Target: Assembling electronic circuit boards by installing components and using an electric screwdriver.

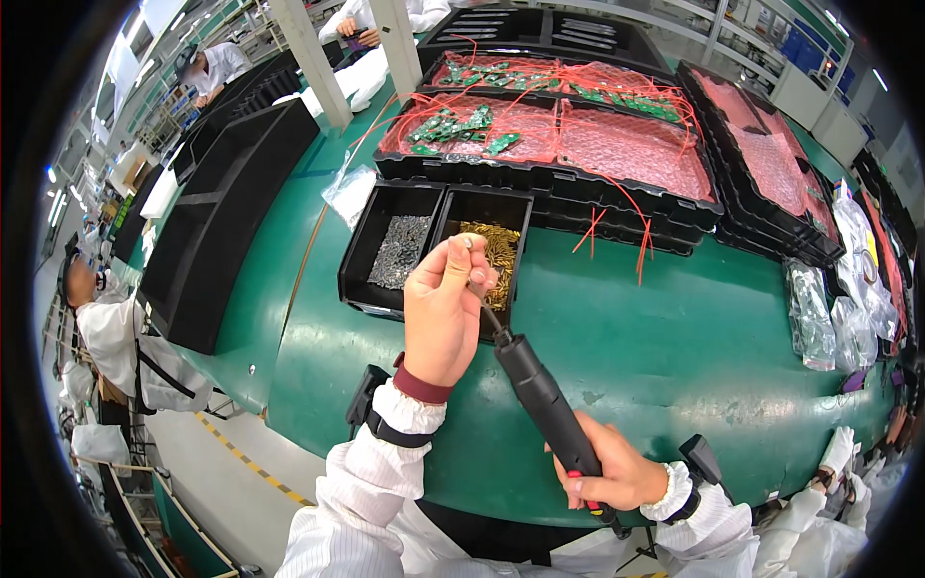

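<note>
The left hand (443, 301) is raised in front of two small bins, thumb and forefinger pinched together on a small pale piece (469, 244) too tiny to identify, the other fingers curled in. A dark red band (422, 386) circles its wrist. Just below the pinch, the thin bit (489, 310) of a black power screwdriver (547, 397) reaches up to the curled fingers; whether it touches the piece cannot be told. The right hand (612, 469), lower and farther right, is wrapped around the screwdriver's rear end, so the tool slants between the hands.

Right behind the left hand stand the bins: the left one holds grey metal parts (400, 252), the right one brass-coloured parts (503, 252), partly hidden by the fingers. A clear bag (352, 196) lies beside them on the green table (617, 323). Beyond the bins, black trays lined with pink bubble wrap (631, 154) carry green circuit boards (462, 125) and loose red wires (626, 196). More clear bags (811, 316) lie at far right; a long black tray (214, 241) is at left, near a person in white (108, 332).
</note>
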`<action>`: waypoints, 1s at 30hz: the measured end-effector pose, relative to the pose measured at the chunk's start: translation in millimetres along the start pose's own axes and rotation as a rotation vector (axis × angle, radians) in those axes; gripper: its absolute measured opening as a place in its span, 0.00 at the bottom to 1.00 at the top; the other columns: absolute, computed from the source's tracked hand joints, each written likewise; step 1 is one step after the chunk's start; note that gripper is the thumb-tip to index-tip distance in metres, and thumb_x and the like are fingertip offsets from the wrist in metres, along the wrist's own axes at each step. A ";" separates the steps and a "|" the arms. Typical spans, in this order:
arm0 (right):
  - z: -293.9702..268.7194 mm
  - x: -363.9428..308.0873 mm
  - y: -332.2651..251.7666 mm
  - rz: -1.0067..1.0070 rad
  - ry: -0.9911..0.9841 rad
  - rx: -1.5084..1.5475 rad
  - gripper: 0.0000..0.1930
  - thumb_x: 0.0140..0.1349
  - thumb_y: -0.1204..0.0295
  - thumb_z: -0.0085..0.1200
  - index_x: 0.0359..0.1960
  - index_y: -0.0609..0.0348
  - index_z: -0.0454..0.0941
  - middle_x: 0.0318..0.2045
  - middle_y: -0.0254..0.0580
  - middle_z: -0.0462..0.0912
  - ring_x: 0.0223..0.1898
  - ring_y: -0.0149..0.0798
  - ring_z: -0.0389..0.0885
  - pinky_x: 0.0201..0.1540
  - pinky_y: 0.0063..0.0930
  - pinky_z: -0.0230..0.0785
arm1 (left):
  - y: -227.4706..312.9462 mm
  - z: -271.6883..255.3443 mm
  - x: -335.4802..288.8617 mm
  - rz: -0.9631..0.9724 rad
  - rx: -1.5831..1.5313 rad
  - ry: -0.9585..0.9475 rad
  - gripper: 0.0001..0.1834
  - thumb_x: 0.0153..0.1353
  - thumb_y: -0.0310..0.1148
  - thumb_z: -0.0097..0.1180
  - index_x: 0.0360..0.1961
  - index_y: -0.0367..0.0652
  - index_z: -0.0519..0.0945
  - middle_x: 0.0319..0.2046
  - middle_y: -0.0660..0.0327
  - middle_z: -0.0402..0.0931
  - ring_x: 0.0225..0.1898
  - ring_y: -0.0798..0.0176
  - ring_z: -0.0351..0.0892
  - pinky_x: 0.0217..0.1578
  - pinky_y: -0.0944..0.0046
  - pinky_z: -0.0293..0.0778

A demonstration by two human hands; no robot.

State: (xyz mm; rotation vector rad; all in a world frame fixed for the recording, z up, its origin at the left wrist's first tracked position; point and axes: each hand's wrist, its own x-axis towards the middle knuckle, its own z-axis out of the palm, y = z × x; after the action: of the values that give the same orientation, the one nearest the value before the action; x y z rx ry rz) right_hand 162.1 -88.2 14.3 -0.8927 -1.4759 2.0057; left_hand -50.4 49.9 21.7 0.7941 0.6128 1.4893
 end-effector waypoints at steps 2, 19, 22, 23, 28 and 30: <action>4.0 -1.3 -1.2 -0.015 -0.009 -0.029 0.21 0.60 0.71 0.57 0.50 0.66 0.63 0.23 0.36 0.76 0.18 0.33 0.79 0.22 0.28 0.72 | 3.9 1.2 -1.2 -0.012 -0.011 -0.024 0.13 0.75 0.40 0.50 0.39 0.40 0.74 0.34 0.69 0.67 0.33 0.75 0.63 0.37 0.71 0.65; -0.9 -0.7 2.6 -0.014 0.005 0.119 0.27 0.57 0.68 0.55 0.58 0.62 0.61 0.26 0.41 0.77 0.21 0.34 0.81 0.28 0.27 0.75 | 0.6 -3.4 -5.1 0.017 -0.051 -0.227 0.14 0.73 0.37 0.53 0.43 0.34 0.79 0.35 0.62 0.75 0.30 0.72 0.71 0.40 0.64 0.74; -0.6 -0.2 2.9 -0.025 0.007 0.134 0.27 0.57 0.68 0.55 0.58 0.62 0.61 0.25 0.41 0.78 0.21 0.34 0.81 0.27 0.27 0.74 | 1.1 2.3 -6.6 0.012 0.029 -0.205 0.13 0.75 0.39 0.50 0.37 0.40 0.76 0.32 0.67 0.67 0.30 0.74 0.63 0.35 0.66 0.66; -0.4 -0.1 3.0 -0.025 0.008 0.140 0.27 0.57 0.68 0.55 0.58 0.61 0.62 0.25 0.41 0.78 0.21 0.34 0.81 0.27 0.27 0.74 | 0.9 2.5 -6.5 0.024 0.039 -0.203 0.14 0.75 0.39 0.50 0.37 0.40 0.76 0.32 0.67 0.66 0.30 0.74 0.63 0.35 0.66 0.66; -1.9 -0.6 1.2 -0.032 0.001 0.132 0.25 0.59 0.70 0.55 0.57 0.63 0.62 0.27 0.39 0.76 0.21 0.33 0.80 0.27 0.27 0.74 | 1.5 2.1 -6.3 0.024 0.054 -0.217 0.14 0.75 0.39 0.50 0.37 0.39 0.76 0.32 0.67 0.66 0.30 0.74 0.62 0.35 0.67 0.66; -2.7 -1.0 2.3 -0.041 -0.009 0.147 0.22 0.61 0.72 0.54 0.55 0.64 0.63 0.28 0.37 0.74 0.22 0.31 0.80 0.27 0.26 0.74 | 1.1 2.6 -6.1 0.035 0.058 -0.205 0.14 0.75 0.39 0.49 0.37 0.39 0.76 0.32 0.67 0.67 0.29 0.75 0.63 0.35 0.67 0.66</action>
State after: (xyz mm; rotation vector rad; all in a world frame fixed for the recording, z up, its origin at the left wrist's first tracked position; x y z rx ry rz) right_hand 164.7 -87.9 11.8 -0.7877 -1.3212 2.0601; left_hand -49.1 43.5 23.4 0.9929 0.4910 1.4052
